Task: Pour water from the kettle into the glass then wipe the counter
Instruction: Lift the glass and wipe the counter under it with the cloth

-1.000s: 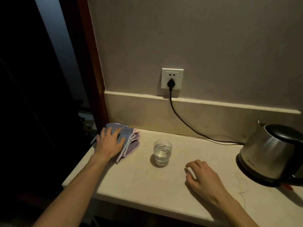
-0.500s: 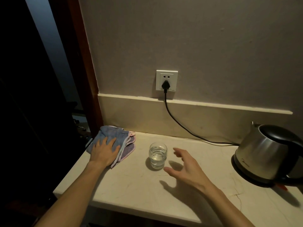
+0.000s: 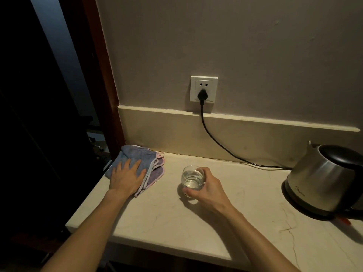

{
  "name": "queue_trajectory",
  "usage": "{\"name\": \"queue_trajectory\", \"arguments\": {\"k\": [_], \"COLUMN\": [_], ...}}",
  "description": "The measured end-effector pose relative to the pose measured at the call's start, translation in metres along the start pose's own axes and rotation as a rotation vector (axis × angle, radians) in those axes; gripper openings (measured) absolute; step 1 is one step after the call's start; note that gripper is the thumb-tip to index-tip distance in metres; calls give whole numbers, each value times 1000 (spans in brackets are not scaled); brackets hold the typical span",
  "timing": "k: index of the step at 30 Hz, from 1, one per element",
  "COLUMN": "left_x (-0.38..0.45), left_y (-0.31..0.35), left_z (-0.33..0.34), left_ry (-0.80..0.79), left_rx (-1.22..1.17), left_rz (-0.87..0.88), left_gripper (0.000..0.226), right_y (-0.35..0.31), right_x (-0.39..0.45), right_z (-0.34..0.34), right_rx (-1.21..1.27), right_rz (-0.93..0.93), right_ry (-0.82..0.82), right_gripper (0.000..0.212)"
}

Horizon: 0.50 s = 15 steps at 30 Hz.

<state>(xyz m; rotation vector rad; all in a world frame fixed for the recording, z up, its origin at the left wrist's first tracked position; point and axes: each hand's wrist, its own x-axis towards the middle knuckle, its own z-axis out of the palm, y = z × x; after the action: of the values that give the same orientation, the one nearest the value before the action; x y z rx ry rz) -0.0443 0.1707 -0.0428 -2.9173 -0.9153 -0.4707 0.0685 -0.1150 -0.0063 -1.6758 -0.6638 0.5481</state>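
Observation:
A small clear glass (image 3: 191, 179) partly filled with water stands on the pale stone counter (image 3: 196, 228). My right hand (image 3: 210, 188) wraps around it from the right, thumb at the front and fingers behind. A folded blue and pink cloth (image 3: 146, 160) lies at the counter's back left corner. My left hand (image 3: 126, 178) rests flat on it with fingers spread. The steel kettle (image 3: 324, 179) with a black lid sits on its base at the far right, apart from both hands.
A black cord (image 3: 214, 138) runs from the wall socket (image 3: 204, 88) down along the backsplash to the kettle. The counter's left and front edges drop into darkness. A brown door frame (image 3: 102, 79) stands left of the wall. A crack marks the counter at the lower right.
My right hand has moved left from the bare counter and closed around the glass. My left hand stays flat on the cloth. The kettle has not moved.

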Motion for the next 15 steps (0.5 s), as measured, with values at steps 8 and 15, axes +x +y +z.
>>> {"name": "queue_trajectory", "arguments": {"k": [8,15], "left_x": [6,-2], "left_y": [-9,-2], "left_z": [16,14], "left_ry": [-63,-83], "left_rx": [4,-43], "left_rz": [-55,-90], "left_gripper": [59,53], "right_y": [-17,-60], "right_x": [12,11], "right_z": [-10,-23], "right_rx": [-399,-417], "right_rz": [-176,-286], "right_ry": [80,168], "right_gripper": [73,74]}}
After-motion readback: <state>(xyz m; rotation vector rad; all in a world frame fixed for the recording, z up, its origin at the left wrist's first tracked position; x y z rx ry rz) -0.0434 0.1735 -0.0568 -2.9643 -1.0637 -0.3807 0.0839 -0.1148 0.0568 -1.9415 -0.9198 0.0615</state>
